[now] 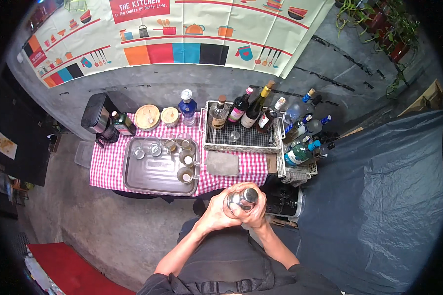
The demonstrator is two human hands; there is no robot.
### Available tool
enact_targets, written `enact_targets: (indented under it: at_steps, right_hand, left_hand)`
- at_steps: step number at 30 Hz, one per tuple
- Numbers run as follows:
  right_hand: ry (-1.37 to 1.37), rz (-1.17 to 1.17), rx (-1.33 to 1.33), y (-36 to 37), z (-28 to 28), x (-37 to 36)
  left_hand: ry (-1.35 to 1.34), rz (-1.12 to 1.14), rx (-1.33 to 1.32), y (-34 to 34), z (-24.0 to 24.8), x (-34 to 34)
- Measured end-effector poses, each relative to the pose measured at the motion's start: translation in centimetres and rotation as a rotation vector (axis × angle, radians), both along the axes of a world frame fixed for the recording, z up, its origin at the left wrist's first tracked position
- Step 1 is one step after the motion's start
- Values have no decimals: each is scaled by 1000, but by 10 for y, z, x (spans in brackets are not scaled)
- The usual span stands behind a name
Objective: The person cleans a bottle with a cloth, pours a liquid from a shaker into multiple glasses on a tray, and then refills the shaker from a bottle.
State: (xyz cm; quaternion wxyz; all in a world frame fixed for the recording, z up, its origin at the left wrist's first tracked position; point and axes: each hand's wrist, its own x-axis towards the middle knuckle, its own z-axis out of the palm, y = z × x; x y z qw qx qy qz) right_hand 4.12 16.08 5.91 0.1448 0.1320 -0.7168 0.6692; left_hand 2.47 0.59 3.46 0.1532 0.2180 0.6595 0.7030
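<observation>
In front of my chest I hold a silver metal cocktail shaker (249, 195) with both hands, its cap toward me. My left hand (214, 215) is wrapped round its left side. My right hand (257, 212) closes on the other side, fingers near the cap. Much of the shaker's body is hidden by my fingers. Beyond my hands, a folded grey cloth (222, 163) lies on the checked tablecloth (107, 164). Left of it is a grey tray (145, 178) with several glass cups along its back and right side; a cup (185, 175) near its front right corner holds some liquid.
A wicker basket (241, 148) of bottles stands behind the cloth, with a second bottle basket (300, 173) to its right. A blue bottle (187, 107), lidded jars and a black coffee machine (97, 115) line the back. Dark plastic sheeting (364, 206) hangs at the right.
</observation>
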Motion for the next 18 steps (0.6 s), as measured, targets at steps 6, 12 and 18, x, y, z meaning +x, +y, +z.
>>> enact_targets:
  at_steps: [6, 12, 18]
  right_hand:
    - [118, -25, 93, 8, 22, 42]
    - [-213, 611, -55, 47, 57, 67]
    - [-116, 1011, 35, 35, 55, 70]
  left_hand:
    - [108, 114, -197, 11, 18, 49]
    - [-77, -106, 72, 11, 26, 91]
    - [-236, -121, -18, 2, 22, 145]
